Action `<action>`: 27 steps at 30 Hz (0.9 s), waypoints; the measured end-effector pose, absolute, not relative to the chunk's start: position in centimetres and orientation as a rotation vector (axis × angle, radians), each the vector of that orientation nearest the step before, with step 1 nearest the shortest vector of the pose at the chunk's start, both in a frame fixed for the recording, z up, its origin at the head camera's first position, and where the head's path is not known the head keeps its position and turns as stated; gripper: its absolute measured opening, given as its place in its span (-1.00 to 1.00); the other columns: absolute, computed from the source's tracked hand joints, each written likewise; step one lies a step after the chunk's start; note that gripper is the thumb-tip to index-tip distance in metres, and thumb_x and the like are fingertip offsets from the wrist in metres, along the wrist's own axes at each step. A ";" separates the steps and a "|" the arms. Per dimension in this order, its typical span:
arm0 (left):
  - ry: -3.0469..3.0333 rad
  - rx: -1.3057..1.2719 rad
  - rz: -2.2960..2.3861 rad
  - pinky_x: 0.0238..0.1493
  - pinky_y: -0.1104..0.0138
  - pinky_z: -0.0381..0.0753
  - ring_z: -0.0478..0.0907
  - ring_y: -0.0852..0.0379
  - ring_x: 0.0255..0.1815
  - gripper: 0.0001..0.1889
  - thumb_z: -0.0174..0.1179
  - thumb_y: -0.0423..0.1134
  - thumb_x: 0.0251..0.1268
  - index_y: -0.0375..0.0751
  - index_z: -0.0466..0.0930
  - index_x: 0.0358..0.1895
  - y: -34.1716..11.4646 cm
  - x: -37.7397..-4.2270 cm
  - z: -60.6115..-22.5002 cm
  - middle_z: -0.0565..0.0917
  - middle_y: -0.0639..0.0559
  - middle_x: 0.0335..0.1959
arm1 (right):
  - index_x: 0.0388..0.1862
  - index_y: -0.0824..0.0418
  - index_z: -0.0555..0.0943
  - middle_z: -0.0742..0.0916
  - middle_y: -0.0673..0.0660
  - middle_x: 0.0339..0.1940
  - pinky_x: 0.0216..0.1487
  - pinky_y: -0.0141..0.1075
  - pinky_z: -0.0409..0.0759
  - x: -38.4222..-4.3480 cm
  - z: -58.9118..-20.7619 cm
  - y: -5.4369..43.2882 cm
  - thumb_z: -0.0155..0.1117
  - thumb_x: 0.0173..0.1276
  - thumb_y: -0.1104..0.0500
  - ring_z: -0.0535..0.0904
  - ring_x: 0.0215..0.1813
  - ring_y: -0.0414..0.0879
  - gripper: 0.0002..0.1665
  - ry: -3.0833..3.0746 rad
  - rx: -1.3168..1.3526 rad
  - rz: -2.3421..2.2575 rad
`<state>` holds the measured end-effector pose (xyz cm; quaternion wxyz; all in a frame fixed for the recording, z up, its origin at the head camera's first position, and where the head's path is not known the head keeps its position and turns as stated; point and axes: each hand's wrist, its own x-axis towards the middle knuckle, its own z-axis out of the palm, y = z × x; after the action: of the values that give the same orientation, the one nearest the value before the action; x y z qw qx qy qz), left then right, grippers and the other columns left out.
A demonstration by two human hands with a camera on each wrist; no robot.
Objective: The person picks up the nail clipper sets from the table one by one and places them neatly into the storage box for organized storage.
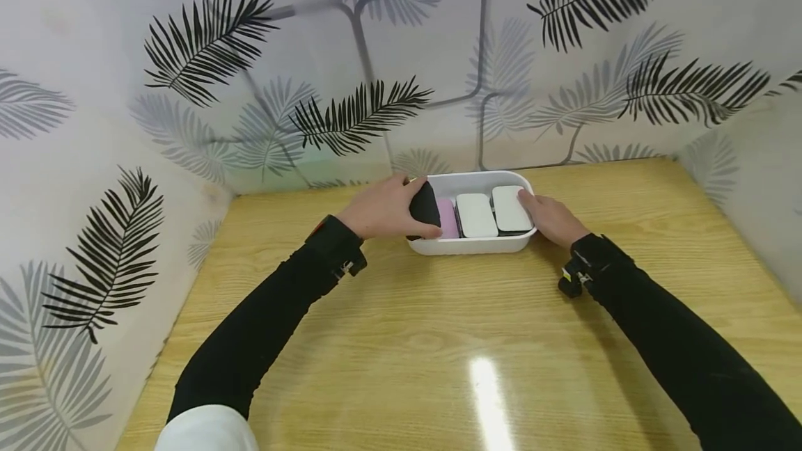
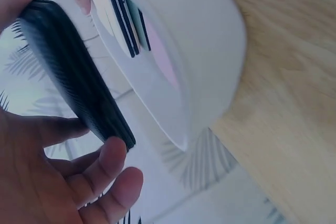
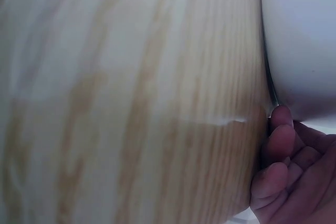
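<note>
My left hand (image 1: 393, 209) grips a black, flat case (image 1: 425, 206) with rounded corners between thumb and fingertips, over the left end of a white plastic bin (image 1: 466, 247). In the left wrist view the black case (image 2: 79, 72) shows a ridged edge and is tilted beside the bin's mouth. Inside the bin a pink flat piece (image 1: 447, 218) stands leaning, with a white one (image 1: 477, 216) and another white one (image 1: 512, 209) to its right. My right hand (image 1: 553, 220) holds the bin's right end, thumb over the rim, its curled fingers (image 3: 278, 142) low against the outer wall.
The bin stands on a wood-grain table (image 1: 401, 339) close to its back edge. Behind it rises a backdrop (image 1: 426, 40) printed with leaves, which also runs along the left and right sides. A glare spot lies on the table's front part.
</note>
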<state>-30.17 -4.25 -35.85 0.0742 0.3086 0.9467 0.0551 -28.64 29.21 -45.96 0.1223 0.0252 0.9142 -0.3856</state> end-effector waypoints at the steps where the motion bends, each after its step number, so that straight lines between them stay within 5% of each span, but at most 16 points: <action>1: 2.844 0.922 0.135 0.07 0.12 0.57 0.48 -0.03 0.16 0.21 0.14 0.62 -0.07 0.05 0.00 0.63 -3.7 -30.5 -35.9 0.31 -0.19 0.46 | 0.58 0.40 0.11 0.32 0.44 0.53 0.53 0.15 0.08 -28.7 -46.0 29.2 -0.57 0.51 -0.48 0.24 0.51 0.30 0.11 2.671 0.074 -1.127; 7: 2.828 0.880 0.006 0.03 0.12 0.57 0.50 -0.01 0.08 0.18 0.22 0.59 -0.07 0.01 0.11 0.60 -1.1 -32.0 -36.7 0.45 -0.14 0.35 | 0.57 0.38 0.16 0.40 0.42 0.47 0.45 0.13 0.19 -28.8 -46.2 28.9 -0.58 0.51 -0.48 0.34 0.35 0.25 0.11 2.686 0.070 -1.112; 13: 2.785 0.857 -0.072 0.10 0.11 0.57 0.55 0.02 0.13 0.09 0.24 0.59 -0.08 0.00 0.31 0.49 0.5 -33.1 -38.0 0.56 -0.03 0.26 | 0.57 0.37 0.14 0.39 0.41 0.48 0.48 0.12 0.18 -28.9 -46.2 28.5 -0.57 0.51 -0.49 0.33 0.41 0.26 0.11 2.677 0.073 -1.111; 18: 2.724 0.892 -0.109 0.24 0.11 0.52 0.46 0.03 0.34 0.09 0.21 0.57 0.01 -0.06 0.24 0.53 1.0 -33.2 -38.9 0.48 -0.04 0.40 | 0.56 0.37 0.16 0.47 0.39 0.36 0.34 0.08 0.28 -28.8 -46.5 28.7 -0.57 0.50 -0.50 0.38 0.26 0.22 0.12 2.681 0.060 -1.119; 27: 2.685 0.963 -0.172 0.32 0.08 0.46 0.36 -0.07 0.44 0.08 0.14 0.54 0.12 -0.14 0.19 0.56 1.5 -33.1 -38.8 0.39 -0.18 0.46 | 0.58 0.38 0.13 0.36 0.42 0.51 0.51 0.15 0.12 -28.8 -46.4 29.4 -0.55 0.52 -0.48 0.30 0.45 0.26 0.10 2.667 0.068 -1.155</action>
<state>-33.08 1.48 -38.76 0.1416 0.3335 0.9301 -0.0596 -28.82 29.42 -46.39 0.1170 0.0232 0.9111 -0.3945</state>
